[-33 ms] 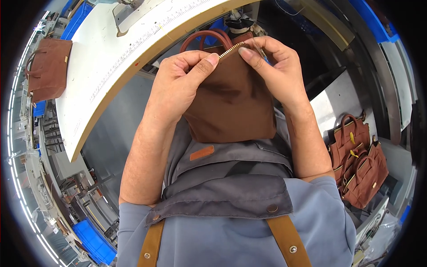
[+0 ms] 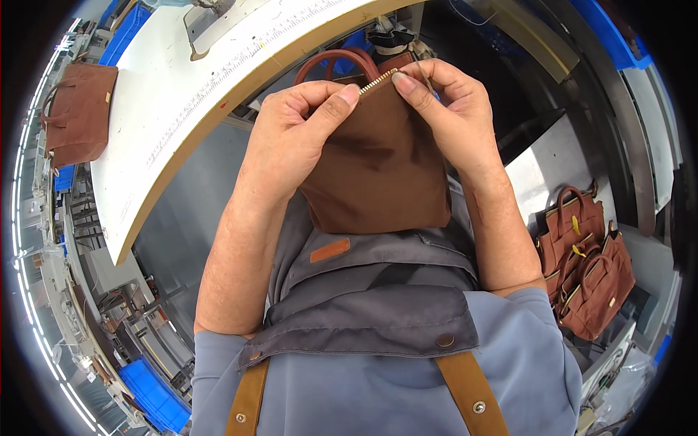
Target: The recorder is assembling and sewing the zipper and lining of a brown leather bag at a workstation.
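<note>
A brown fabric bag (image 2: 374,171) with red-brown handles (image 2: 313,62) rests upright on my lap, against my grey apron. A brass zipper (image 2: 378,82) runs along its top edge. My left hand (image 2: 294,134) pinches that edge at the zipper's left, thumb on top. My right hand (image 2: 458,120) grips the zipper's right end between thumb and fingers. A thin object with a blue part shows among the right fingers, too small and hidden to name.
A white curved-looking worktop (image 2: 145,131) with a printed scale arches over the upper left, a brown bag (image 2: 80,112) at its left end. Several brown bags (image 2: 592,283) lie at lower right. Blue bins (image 2: 153,392) stand at the rim. A dark metal frame is at upper right.
My right thumb has shifted slightly upward on the zipper's end. The bag and my left hand look almost the same.
</note>
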Available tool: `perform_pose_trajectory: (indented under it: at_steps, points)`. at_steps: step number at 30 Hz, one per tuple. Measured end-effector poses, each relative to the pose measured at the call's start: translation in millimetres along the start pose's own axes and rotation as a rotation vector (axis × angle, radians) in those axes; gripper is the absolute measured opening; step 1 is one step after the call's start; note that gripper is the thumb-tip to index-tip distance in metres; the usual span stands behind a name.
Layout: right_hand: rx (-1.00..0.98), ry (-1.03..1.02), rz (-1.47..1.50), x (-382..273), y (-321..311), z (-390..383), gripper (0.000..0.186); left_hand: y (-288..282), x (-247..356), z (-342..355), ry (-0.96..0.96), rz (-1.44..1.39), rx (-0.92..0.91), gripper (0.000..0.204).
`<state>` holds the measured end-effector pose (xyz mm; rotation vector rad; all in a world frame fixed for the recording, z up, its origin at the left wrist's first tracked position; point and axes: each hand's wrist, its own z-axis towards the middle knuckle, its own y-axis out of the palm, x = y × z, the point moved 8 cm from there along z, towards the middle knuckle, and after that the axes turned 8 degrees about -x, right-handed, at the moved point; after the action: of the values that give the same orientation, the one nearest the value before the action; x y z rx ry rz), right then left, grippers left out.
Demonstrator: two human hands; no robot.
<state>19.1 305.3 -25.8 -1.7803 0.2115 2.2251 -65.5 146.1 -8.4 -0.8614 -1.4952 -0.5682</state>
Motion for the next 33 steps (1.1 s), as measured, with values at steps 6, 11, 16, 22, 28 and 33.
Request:
perform_pose_trajectory:
  at_steps: [6,11,16,22,28,33]
  points:
    - [-0.009,0.019,0.106,-2.9,7.4,-0.3,0.019,-2.2,5.1,6.0,-0.029,0.129,0.019,0.025]
    - [0.133,-0.315,-0.361,-43.3,1.1,-9.7,0.020,-7.5,-2.8,2.9,-0.045,0.088,0.057,0.025]
    - [0.062,-0.525,-0.798,-63.1,20.4,-22.4,0.028,-4.4,-1.1,2.6,-0.026,0.039,0.052,0.025]
    - [0.096,-0.541,-0.814,-62.2,19.9,-20.8,0.027,-3.6,0.2,0.3,-0.031,0.054,0.053,0.025]
    - [0.117,-0.559,-0.845,-63.7,19.8,-20.7,0.025,-3.4,0.2,-0.3,-0.029,0.045,0.071,0.026]
    - [0.132,-0.570,-0.871,-63.0,20.6,-20.3,0.024,-2.7,0.3,-0.2,-0.019,0.057,0.063,0.026]
